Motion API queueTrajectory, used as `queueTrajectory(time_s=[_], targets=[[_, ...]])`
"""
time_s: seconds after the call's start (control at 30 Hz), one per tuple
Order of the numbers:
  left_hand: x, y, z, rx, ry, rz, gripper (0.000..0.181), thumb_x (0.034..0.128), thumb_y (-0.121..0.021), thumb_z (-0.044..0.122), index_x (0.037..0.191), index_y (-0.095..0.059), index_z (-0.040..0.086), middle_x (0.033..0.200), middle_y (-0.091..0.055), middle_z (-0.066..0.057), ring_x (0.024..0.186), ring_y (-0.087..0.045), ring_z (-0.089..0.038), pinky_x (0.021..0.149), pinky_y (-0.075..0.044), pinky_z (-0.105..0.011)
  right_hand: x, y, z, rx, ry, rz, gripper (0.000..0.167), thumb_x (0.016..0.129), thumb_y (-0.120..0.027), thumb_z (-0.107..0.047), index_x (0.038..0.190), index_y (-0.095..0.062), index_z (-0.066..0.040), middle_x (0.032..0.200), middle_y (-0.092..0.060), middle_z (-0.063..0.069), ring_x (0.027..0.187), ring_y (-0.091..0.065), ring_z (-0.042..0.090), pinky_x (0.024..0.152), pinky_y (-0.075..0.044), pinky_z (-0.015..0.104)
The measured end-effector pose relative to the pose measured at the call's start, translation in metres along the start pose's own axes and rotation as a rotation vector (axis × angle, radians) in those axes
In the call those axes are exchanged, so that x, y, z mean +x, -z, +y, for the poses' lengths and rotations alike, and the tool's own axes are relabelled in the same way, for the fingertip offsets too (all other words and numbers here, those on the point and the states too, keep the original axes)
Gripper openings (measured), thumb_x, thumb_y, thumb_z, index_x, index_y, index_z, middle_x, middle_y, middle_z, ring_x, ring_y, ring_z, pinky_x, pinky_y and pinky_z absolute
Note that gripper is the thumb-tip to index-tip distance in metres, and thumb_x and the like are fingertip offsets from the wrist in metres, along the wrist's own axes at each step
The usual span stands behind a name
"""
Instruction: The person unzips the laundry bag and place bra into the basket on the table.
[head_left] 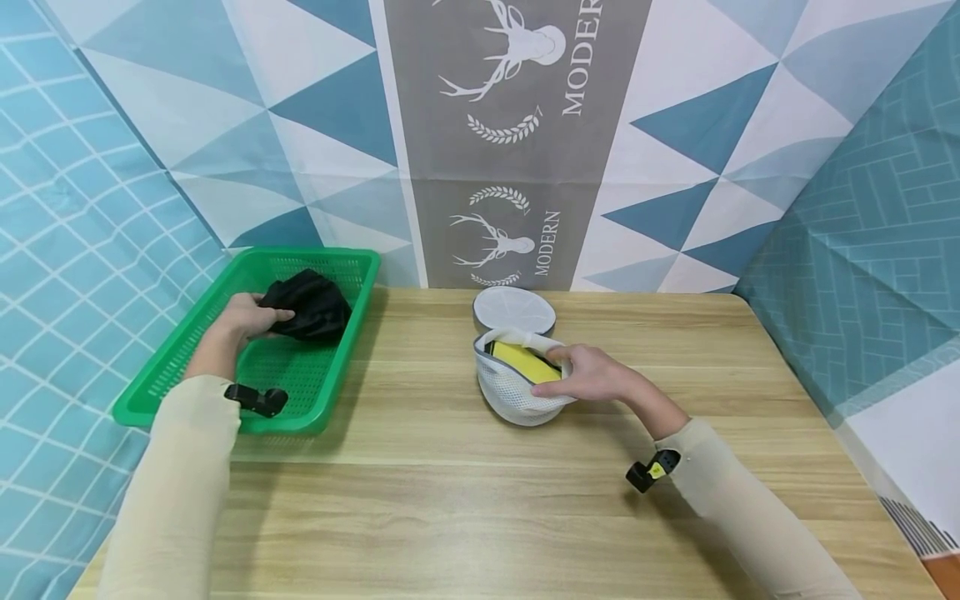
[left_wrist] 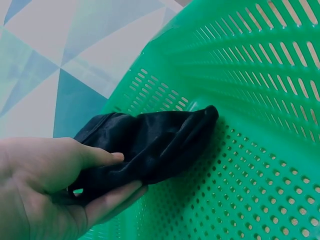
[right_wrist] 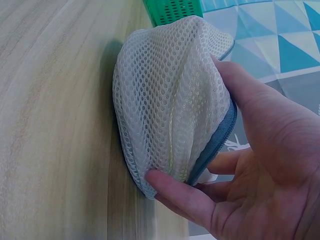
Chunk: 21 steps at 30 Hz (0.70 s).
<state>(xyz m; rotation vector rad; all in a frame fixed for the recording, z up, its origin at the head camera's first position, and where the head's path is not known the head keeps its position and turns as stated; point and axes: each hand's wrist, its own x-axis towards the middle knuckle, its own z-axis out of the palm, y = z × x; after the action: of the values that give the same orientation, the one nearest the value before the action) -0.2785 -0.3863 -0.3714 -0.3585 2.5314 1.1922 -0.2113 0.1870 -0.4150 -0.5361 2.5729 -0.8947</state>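
Note:
My left hand (head_left: 243, 318) pinches a piece of black cloth (head_left: 313, 304) between thumb and fingers, inside the green plastic basket (head_left: 347, 367). In the left wrist view the smooth, folded black cloth (left_wrist: 160, 145) hangs over the perforated basket floor. At the middle of the table, a white mesh laundry bag (head_left: 504, 398) with a grey zipper stands unzipped, its round top (head_left: 514, 309) flipped back. Something yellow with black edges (head_left: 525, 361) shows inside its mouth. My right hand (head_left: 596, 373) grips the bag's right rim; the right wrist view shows fingers and thumb on the mesh (right_wrist: 155, 95).
The wooden table (head_left: 465, 508) extends around the bag and in front of the basket. Behind it rises a patterned wall covering (head_left: 525, 150) with deer prints. Blue tiled sheeting (head_left: 67, 250) borders the left side, close to the basket.

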Motion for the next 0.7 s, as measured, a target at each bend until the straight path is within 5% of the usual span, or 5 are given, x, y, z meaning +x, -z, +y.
queueTrajectory(time_s=[0.07,0.2,0.3,0.4,0.7], targets=[[0.0002,0.0003,0.0003,-0.002,-0.001,0.014,0.089,0.1179,-0.055,0.026,0.175,0.003,-0.01,0.181,-0.006,-0.045,0.113,-0.076,-0.034,0.131,-0.047,-0.062,0.0001,0.0,0.0002,-0.001,0.001,0.002,0.092,0.096,-0.084,-0.051,0.158,-0.055,0.011,0.167,-0.057,0.03,0.158,-0.055,0.045,0.129,-0.049,0.062],[-0.0001,0.0004,0.0001,0.004,-0.006,0.044,0.087,0.1172,-0.056,0.027,0.176,-0.003,-0.01,0.18,-0.012,-0.046,0.081,-0.07,-0.004,0.128,-0.05,-0.062,0.0002,-0.0001,0.0002,-0.003,0.004,0.003,0.092,0.096,-0.085,-0.051,0.158,-0.055,0.011,0.167,-0.058,0.03,0.157,-0.055,0.045,0.129,-0.049,0.062],[-0.0027,-0.0003,0.0002,0.022,-0.011,0.078,0.085,0.1169,-0.056,0.029,0.176,-0.009,-0.01,0.179,-0.016,-0.046,0.107,-0.078,-0.03,0.128,-0.049,-0.066,0.0004,-0.0002,0.0,-0.006,0.005,0.004,0.092,0.096,-0.085,-0.051,0.157,-0.056,0.011,0.166,-0.058,0.03,0.156,-0.056,0.044,0.129,-0.05,0.062],[-0.0059,-0.0013,0.0008,0.008,-0.021,0.118,0.082,0.1169,-0.055,0.03,0.175,-0.013,-0.011,0.18,-0.017,-0.045,0.149,-0.055,-0.056,0.129,-0.047,-0.067,0.0004,-0.0004,-0.0002,-0.007,0.006,0.006,0.092,0.095,-0.085,-0.051,0.157,-0.056,0.011,0.165,-0.059,0.03,0.155,-0.057,0.044,0.128,-0.05,0.062],[-0.0071,-0.0006,0.0009,-0.011,0.031,0.267,0.069,0.1163,-0.051,0.037,0.171,-0.039,-0.003,0.183,-0.023,-0.035,0.164,-0.033,-0.06,0.13,-0.043,-0.071,0.001,-0.0008,0.0001,-0.007,0.0,0.001,0.093,0.095,-0.085,-0.052,0.158,-0.055,0.011,0.166,-0.058,0.03,0.155,-0.057,0.044,0.128,-0.05,0.062]])
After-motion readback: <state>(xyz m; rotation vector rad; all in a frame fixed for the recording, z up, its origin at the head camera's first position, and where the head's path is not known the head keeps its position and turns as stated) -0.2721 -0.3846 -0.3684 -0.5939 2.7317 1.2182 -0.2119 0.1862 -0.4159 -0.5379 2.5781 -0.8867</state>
